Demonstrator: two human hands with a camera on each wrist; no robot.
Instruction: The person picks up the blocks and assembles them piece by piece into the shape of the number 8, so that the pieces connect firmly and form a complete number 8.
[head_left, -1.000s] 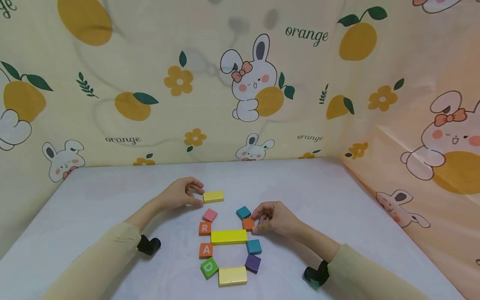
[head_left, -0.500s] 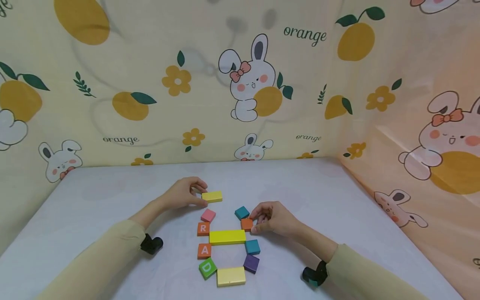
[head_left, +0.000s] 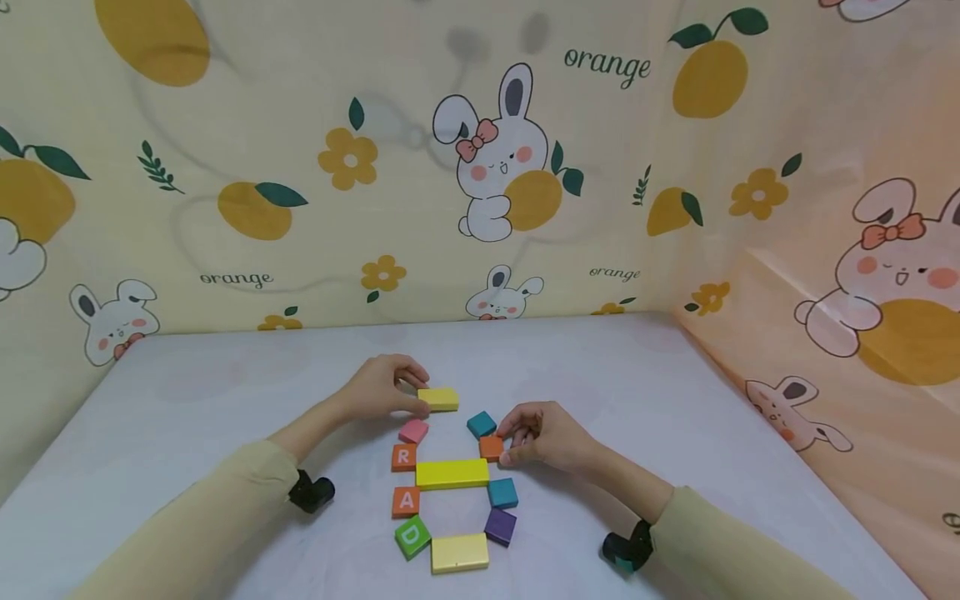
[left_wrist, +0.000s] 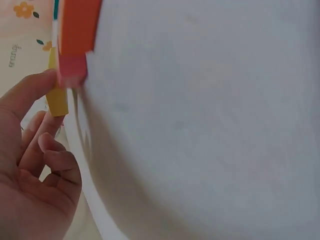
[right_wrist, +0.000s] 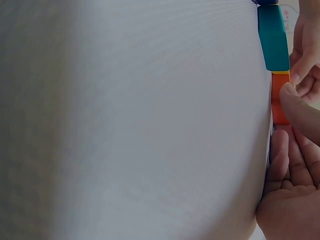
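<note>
At the top of a block arrangement, my left hand (head_left: 386,387) pinches a pale yellow block (head_left: 441,399) by its left end, between thumb and fingers. The left wrist view shows the thumb on this yellow block (left_wrist: 58,102), just behind a pink block (left_wrist: 73,70). My right hand (head_left: 551,435) holds an orange block (head_left: 491,448) on the right side, thumb on its near face in the right wrist view. A teal block (head_left: 482,424) touches that orange block's upper edge. A long bright yellow block (head_left: 452,474) lies across the middle.
Down the left side run an orange R block (head_left: 403,457), an orange A block (head_left: 406,502) and a green D block (head_left: 412,537). A lower teal block (head_left: 502,492) and a purple block (head_left: 500,527) line the right. A wide pale yellow block (head_left: 460,554) lies nearest on the white table (head_left: 225,392).
My left hand has moved right and slightly nearer with the pale yellow block, bringing it closer to the gap between the pink and teal blocks. The right hand stays at the orange block.
</note>
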